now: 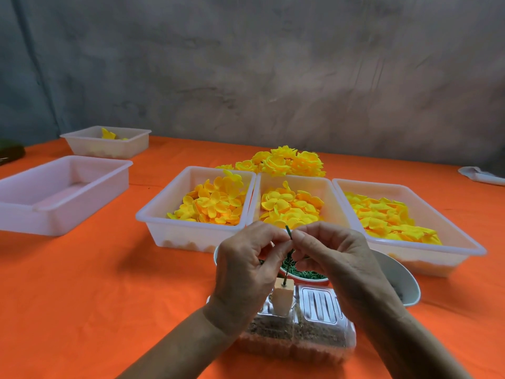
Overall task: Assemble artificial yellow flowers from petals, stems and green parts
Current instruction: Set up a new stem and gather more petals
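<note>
Both hands meet over the wooden block (283, 299). The left hand (246, 272) and right hand (332, 258) each pinch the green stem (289, 233) (fingers curled tight), which stands upright in the block, before three petal trays (191, 231).

Three petal trays (153, 214) sit side by side, finished flowers (284, 161) behind them, two more trays (35, 206) leftward.

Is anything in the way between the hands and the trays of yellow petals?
Nothing visible blocks the way. Both hands, left hand and right hand, pinch the green stem standing in the wooden block. The middle petal tray lies just beyond them, with only the bowl of green parts sitting low beneath the fingers.
</note>
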{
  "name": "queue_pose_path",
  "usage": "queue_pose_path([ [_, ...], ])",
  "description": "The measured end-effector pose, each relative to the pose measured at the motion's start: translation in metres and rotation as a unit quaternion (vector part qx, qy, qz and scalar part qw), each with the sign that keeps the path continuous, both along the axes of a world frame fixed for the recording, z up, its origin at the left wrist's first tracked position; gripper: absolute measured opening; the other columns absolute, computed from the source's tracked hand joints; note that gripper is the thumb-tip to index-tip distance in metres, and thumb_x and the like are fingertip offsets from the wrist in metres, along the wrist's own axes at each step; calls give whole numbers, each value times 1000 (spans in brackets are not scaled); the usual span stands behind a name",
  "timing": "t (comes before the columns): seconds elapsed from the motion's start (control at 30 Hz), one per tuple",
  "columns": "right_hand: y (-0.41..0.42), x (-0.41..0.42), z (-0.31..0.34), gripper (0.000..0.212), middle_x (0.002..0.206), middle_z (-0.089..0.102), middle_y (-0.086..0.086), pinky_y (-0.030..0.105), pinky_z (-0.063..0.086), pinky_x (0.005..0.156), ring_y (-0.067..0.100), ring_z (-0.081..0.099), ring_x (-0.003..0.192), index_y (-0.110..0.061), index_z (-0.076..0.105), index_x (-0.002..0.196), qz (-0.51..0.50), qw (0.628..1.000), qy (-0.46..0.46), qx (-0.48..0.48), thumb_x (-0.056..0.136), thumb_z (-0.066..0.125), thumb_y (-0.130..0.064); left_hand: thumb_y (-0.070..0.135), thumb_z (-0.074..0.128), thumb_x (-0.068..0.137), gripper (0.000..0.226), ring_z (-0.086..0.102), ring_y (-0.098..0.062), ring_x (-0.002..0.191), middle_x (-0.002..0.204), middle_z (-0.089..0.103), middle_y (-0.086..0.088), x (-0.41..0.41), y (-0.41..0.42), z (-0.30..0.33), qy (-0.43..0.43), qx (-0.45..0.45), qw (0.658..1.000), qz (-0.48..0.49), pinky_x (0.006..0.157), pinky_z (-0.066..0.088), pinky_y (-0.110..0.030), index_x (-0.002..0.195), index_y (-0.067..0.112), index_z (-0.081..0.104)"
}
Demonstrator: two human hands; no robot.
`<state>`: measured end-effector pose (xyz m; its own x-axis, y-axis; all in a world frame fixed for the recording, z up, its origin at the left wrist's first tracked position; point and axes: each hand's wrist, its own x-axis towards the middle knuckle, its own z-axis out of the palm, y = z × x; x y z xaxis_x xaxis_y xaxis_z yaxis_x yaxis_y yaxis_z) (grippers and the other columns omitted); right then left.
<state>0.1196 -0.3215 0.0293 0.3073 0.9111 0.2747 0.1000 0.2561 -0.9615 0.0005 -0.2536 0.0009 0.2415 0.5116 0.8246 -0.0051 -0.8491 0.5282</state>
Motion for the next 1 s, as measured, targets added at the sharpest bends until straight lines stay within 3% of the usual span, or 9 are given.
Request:
queue_pose_path([
  [0.23,0,-2,-2,22,60,63,3,17,49,56,8,58,57,-7,69,77,2,1000,13,5,71,65,-28,15,69,82,9,61,-12,57,65,65,3,0,-3,0,-5,-52,998,-26,53,50,-33,75,10,69],
  [0.37,0,-6,1,29,58,63,1,15,48,54,6,58,55,-4,66,80,-14,1000,-15,11,70,63,-31,33,76,78,20,62,-10,58,64,67,-1,-2,-5,9,-53,-227,965,-121,54,51,-24,73,14,69],
  [0.5,-1,-9,2,32,57,60,2,15,47,52,6,56,53,-1,65,80,-20,1000,-8,12,68,62,-31,30,73,69,14,56,-3,55,62,65,2,-1,-1,20,-63,-341,924,-159,55,46,-16,71,16,69],
  [0.67,-1,-7,-2,33,59,62,3,16,49,54,7,58,55,-3,67,81,-23,1000,8,6,69,64,-34,26,72,65,10,52,-3,49,52,59,7,-1,1,26,-62,-381,903,-189,51,44,-14,60,17,69],
  [0.83,-4,-1,-10,20,66,66,6,19,52,60,10,62,61,-10,75,82,12,997,77,-4,74,65,-26,31,74,53,14,53,-4,48,54,62,4,1,3,23,-69,-455,869,-180,52,46,-15,60,18,73],
  [1.0,-8,-1,-13,13,68,69,4,19,50,58,8,60,60,-7,74,84,14,999,39,9,75,68,-14,34,77,45,26,53,-5,47,55,64,2,1,5,23,-72,-488,851,-181,50,45,-15,61,15,71],
])
